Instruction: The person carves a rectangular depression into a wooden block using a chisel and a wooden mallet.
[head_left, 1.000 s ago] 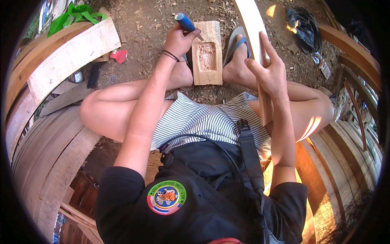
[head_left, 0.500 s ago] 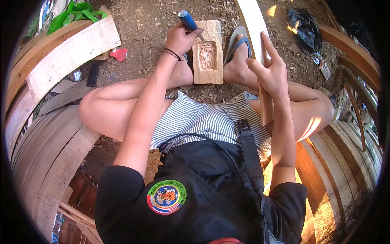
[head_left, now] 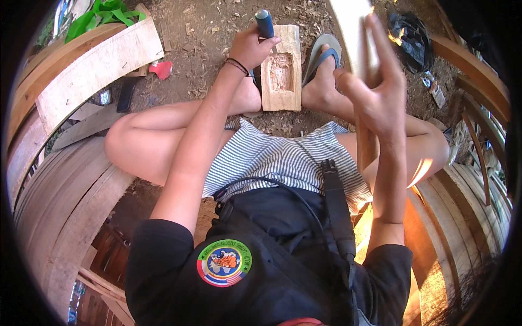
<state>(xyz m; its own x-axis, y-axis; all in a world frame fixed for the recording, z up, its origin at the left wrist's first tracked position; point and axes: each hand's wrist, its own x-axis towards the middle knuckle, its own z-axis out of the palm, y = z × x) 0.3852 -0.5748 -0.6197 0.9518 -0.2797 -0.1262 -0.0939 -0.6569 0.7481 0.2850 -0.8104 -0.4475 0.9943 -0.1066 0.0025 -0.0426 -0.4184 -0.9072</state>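
Note:
My left hand (head_left: 250, 50) is closed around a chisel (head_left: 264, 24) with a blue handle. The chisel leans, and its blade points down at the far left corner of a rectangular hollow in a pale wooden block (head_left: 283, 101). Rough chipped wood lines the hollow. The block lies on the ground between my feet. My right hand (head_left: 380, 100) grips a long, pale length of wood (head_left: 349, 32), raised to the right of the block. Its index finger lies stretched along the wood and its thumb sticks out; the other fingers are hidden.
Wood chips litter the dirt ground (head_left: 206, 32). Curved-looking boards (head_left: 103, 65) stand at the left, with a green bag (head_left: 100, 19) behind. A red scrap (head_left: 161, 69) lies nearby. At the far right are a black plastic bag (head_left: 410, 46) and more boards (head_left: 473, 65). A sandal (head_left: 328, 41) is beside the block.
My right hand has moved right and come up closer with the length of wood, and is slightly blurred. My left hand and the chisel have shifted a little right and away from me.

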